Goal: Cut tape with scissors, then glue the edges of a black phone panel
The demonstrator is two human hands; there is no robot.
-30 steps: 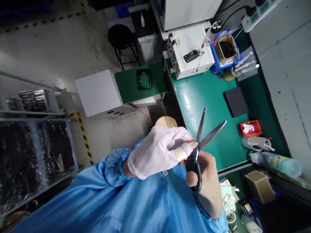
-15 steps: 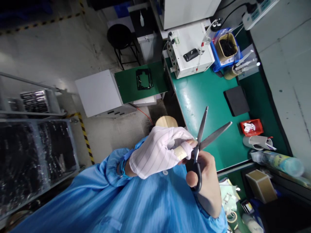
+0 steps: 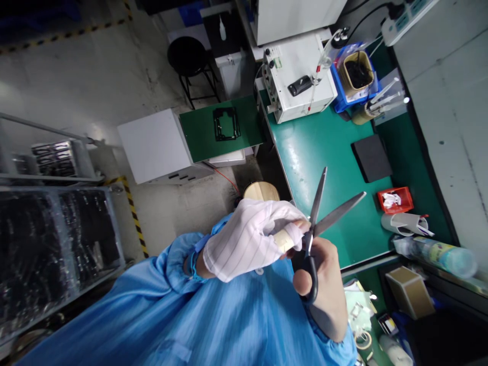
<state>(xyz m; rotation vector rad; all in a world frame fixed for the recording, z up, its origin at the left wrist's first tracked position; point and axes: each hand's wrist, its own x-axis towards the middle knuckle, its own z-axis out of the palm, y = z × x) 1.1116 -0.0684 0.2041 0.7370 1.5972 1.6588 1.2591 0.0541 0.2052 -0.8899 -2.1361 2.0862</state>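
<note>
My left hand (image 3: 244, 239) wears a white glove with thin stripes. Its fingers are curled in and pressed together, and a bare fingertip (image 3: 302, 225) pokes out of the fabric. A pale yellowish band (image 3: 282, 240) lies around one gloved digit. Whatever the curled fingers pinch is hidden. My right hand (image 3: 326, 279), ungloved, grips a pair of scissors (image 3: 313, 229) by the black handles, with the thumb through one loop. The blades are spread wide and point up and away from me. The scissors' pivot sits right beside the bare fingertip; contact between them cannot be made out.
A green workbench (image 3: 324, 147) carries a white machine (image 3: 301, 61), a black pad (image 3: 371, 158) and a red tray (image 3: 395, 200). A wooden stool (image 3: 261, 191) is below the bench's left edge. Further left stands a white cabinet (image 3: 154, 145). A cardboard box (image 3: 409, 292) sits lower right.
The scissors and my right thumb have shifted very slightly to the right. My left hand has stayed in place.
</note>
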